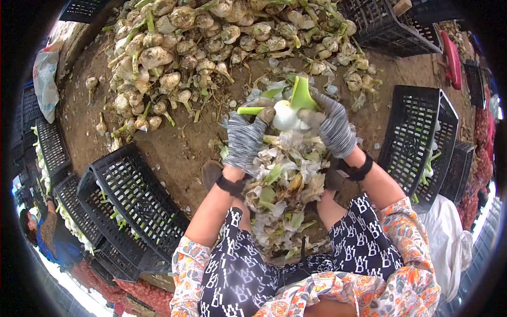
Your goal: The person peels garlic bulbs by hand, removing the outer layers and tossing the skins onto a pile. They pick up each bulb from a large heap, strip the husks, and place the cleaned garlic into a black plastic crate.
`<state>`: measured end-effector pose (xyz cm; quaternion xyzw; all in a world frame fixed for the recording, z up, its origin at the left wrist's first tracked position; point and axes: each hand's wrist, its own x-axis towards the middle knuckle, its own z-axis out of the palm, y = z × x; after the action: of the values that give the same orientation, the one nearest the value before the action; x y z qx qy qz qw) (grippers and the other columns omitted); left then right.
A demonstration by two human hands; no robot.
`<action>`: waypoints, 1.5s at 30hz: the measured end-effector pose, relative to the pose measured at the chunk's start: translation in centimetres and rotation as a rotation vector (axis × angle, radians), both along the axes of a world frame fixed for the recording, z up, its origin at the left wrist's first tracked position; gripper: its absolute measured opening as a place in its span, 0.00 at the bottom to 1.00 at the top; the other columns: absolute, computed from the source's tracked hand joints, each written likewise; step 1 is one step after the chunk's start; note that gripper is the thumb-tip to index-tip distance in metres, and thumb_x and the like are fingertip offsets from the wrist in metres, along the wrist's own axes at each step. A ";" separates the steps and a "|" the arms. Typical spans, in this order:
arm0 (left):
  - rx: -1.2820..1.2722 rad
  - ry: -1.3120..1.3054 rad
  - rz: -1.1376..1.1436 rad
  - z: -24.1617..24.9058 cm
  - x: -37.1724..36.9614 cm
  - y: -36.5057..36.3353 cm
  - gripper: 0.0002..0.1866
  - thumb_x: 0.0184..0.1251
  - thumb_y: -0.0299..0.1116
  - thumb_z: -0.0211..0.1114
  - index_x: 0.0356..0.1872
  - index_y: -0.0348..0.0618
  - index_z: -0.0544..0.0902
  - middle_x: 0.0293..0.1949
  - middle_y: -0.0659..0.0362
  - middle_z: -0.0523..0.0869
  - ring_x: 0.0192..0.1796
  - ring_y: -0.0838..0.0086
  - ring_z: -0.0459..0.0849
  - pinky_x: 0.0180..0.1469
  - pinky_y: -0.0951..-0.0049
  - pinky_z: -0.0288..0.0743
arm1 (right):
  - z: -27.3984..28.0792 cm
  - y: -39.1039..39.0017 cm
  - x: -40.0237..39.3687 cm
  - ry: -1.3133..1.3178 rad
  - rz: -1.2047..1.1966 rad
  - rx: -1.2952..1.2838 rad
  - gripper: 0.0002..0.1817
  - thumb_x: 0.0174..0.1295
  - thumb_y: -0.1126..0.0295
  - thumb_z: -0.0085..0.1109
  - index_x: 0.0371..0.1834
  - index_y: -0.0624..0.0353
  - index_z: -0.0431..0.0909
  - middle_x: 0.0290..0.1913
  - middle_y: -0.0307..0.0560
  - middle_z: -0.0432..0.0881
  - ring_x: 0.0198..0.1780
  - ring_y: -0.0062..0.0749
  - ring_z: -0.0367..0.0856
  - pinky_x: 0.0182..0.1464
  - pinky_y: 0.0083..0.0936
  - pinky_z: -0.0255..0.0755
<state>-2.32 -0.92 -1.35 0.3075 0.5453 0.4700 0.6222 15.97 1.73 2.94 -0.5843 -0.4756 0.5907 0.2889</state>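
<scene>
Gloved hands pinch a white bulb above peelings.
Dirt floor point(182, 150) shows between left crate point(138, 185) and hands; garlic heap point(185, 47) fills its far edge, right crate point(409, 127) its right; left hand point(244, 138) and right hand point(336, 129), nearly closed, brace the white bulb point(285, 116) from both sides, fingertip contact partly hidden, over peelings point(280, 185).

The bulb point(285, 115) is seen as smooth, white and softly glossy. Knitted, matt cloth in streaked grey is worn on the left hand point(334, 126) and the right hand point(247, 135). The loose peelings point(280, 185) are seen as thin, papery and crinkled. A rough, soil-crusted skin is shown on the piled bulbs point(182, 18). The crates point(138, 185) are made of black, perforated plastic with a slight sheen. Wrinkled white plastic is seen in the sheet point(441, 238); the ground point(195, 142) is matt, bare earth.
</scene>
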 end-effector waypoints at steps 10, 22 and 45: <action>-0.082 -0.551 -0.165 0.8 -2.1 0.1 0.28 0.49 0.43 0.72 0.48 0.35 0.76 0.40 0.54 0.82 0.38 0.73 0.82 0.37 0.77 0.77 | -4.5 0.3 2.4 0.885 -0.298 -0.878 0.18 0.57 0.62 0.58 0.45 0.64 0.72 0.27 0.40 0.78 0.19 0.18 0.77 0.12 0.11 0.68; -0.395 -1.125 0.387 -3.8 -2.5 0.2 0.17 0.64 0.37 0.59 0.47 0.35 0.74 0.40 0.52 0.81 0.33 0.72 0.83 0.31 0.83 0.84 | 1.0 0.2 7.5 1.025 0.168 -0.419 0.26 0.52 0.64 0.62 0.53 0.64 0.69 0.46 0.51 0.78 0.42 0.32 0.80 0.41 0.28 0.78; 0.295 1.112 -0.977 -6.5 4.8 3.5 0.27 0.56 0.42 0.60 0.59 0.54 0.69 0.60 0.53 0.70 0.61 0.55 0.69 0.62 0.52 0.59 | 7.6 -1.6 16.1 -0.913 -0.288 0.304 0.17 0.54 0.67 0.62 0.48 0.59 0.77 0.44 0.45 0.78 0.42 0.29 0.77 0.46 0.22 0.71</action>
<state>2.50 2.53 -7.89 0.7863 0.5121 -0.0160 0.3452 32.04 0.14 10.59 -0.7941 -0.5487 0.1530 0.2120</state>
